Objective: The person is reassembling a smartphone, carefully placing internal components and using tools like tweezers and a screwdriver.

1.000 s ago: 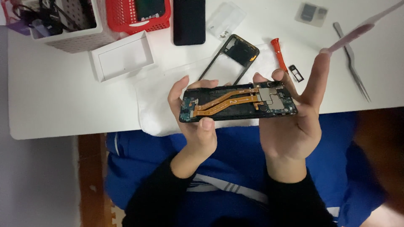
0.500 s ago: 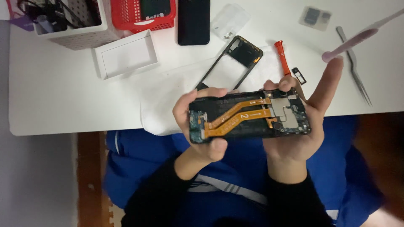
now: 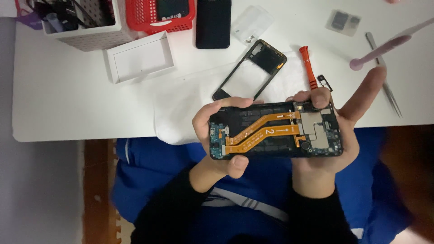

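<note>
Since a second ago you have drawn the opened phone [image 3: 275, 131] lower and nearer to you, off the table [image 3: 68, 104] edge and over your lap. Your left hand [image 3: 217, 135] grips its left end, thumb under the lower edge and fingers over the top; your right hand [image 3: 325, 149] cradles the right end from beneath, with the index finger stuck out free. It looks light and stiff, but the orange ribbon cables [image 3: 266, 131] and bare circuit boards are fragile, so keep your hold on the outer rim. Behind it on the table lie the black frame [image 3: 249, 70], an orange screwdriver [image 3: 309, 68], tweezers [image 3: 384, 74], a white tray [image 3: 140, 56], a red basket [image 3: 160, 16] and a dark phone [image 3: 213, 22]. A pink tool [image 3: 389, 43] is blurred and cut off at the right edge; who holds it is not visible.
</note>
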